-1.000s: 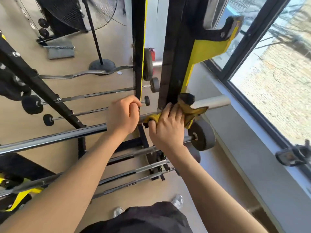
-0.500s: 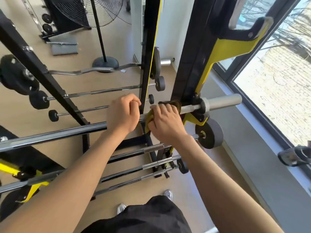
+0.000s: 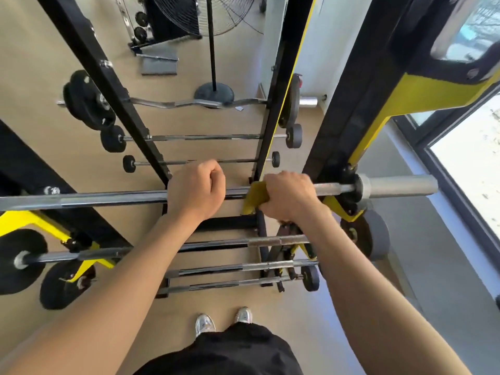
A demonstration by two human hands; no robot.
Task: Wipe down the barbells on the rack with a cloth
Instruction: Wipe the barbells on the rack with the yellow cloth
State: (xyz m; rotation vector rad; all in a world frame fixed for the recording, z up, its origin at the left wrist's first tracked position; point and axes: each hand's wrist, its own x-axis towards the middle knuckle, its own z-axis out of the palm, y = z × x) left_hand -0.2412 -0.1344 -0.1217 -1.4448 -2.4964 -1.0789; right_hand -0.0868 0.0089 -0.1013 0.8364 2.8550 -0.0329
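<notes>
On chrome barbell (image 3: 108, 200), right hand (image 3: 289, 196) grips cloth (image 3: 254, 197).

chrome barbell (image 3: 108, 199) level across rack (image 3: 349, 125), yellow cloth (image 3: 254, 197) wrapped round it

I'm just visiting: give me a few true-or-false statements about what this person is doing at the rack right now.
1. The right hand wraps a yellow cloth round the top barbell. True.
2. The left hand hangs free. False: it grips the same barbell.
3. The barbell's right end sleeve carries plates. False: it is bare.
4. A wavy curl bar lies further back on the rack. True.
</notes>
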